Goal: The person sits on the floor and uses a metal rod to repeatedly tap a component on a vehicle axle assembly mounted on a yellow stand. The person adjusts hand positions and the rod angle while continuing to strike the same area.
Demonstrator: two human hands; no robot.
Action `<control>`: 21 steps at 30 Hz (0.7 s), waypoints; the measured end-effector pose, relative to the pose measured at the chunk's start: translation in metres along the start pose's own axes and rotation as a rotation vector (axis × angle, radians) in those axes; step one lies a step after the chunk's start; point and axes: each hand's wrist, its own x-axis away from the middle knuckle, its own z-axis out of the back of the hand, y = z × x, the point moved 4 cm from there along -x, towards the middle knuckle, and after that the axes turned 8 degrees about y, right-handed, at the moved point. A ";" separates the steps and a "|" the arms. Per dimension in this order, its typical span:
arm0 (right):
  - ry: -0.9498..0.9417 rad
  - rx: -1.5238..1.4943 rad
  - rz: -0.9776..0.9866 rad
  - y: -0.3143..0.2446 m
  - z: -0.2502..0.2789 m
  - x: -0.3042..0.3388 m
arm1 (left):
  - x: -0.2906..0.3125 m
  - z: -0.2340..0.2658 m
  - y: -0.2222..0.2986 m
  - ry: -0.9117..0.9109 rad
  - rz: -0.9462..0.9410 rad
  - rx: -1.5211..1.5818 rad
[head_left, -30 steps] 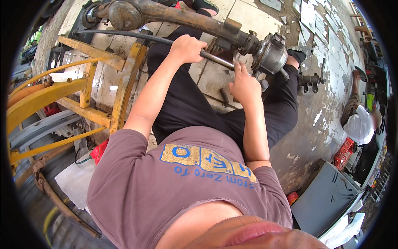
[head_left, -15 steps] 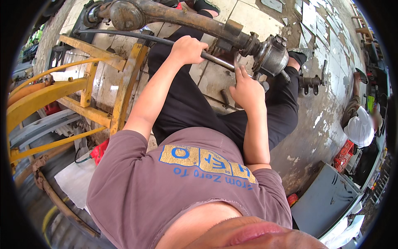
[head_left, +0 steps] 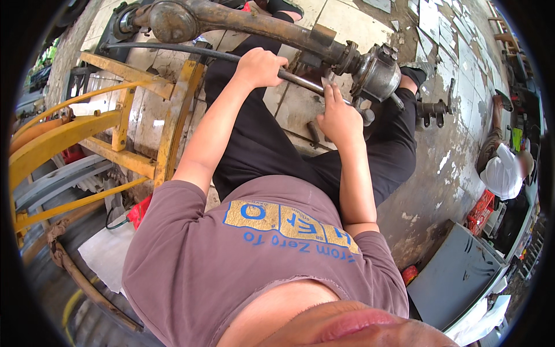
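A long metal shaft (head_left: pixel 191 50) runs slantwise across my lap, dark on the left and shiny toward its right end. My left hand (head_left: pixel 261 68) is closed around its middle. Further right, my right hand (head_left: pixel 341 118) lies against the shiny part, fingers pressed together. A thin pale strip (head_left: pixel 326 82) shows at its fingertips; I cannot tell whether it is cloth or sandpaper. Just past this hand is a rounded metal end (head_left: pixel 367 117). Beyond the shaft lies a rusty axle housing (head_left: pixel 248 26) with a heavy round hub (head_left: pixel 377 74) at its right end.
A yellow metal frame (head_left: pixel 121 118) stands close on my left. A short dark cylinder (head_left: pixel 313 132) and a metal bracket (head_left: pixel 435 110) are on the floor. To the right are a grey cabinet (head_left: pixel 459 277), a red crate (head_left: pixel 481 211) and another person in white (head_left: pixel 502 176).
My right hand has shifted slightly left and down along the shaft, with the pale strip at its fingertips. The left hand keeps its hold, moving very slightly left.
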 end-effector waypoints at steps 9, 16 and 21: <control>-0.107 0.010 0.000 0.000 0.010 0.013 | 0.004 0.004 0.006 -0.007 -0.002 -0.007; -0.012 -0.055 -0.022 0.004 -0.007 0.006 | 0.004 0.000 0.006 0.012 -0.001 0.015; -0.081 -0.016 -0.004 0.003 0.006 0.011 | 0.004 0.001 0.006 -0.003 0.001 0.009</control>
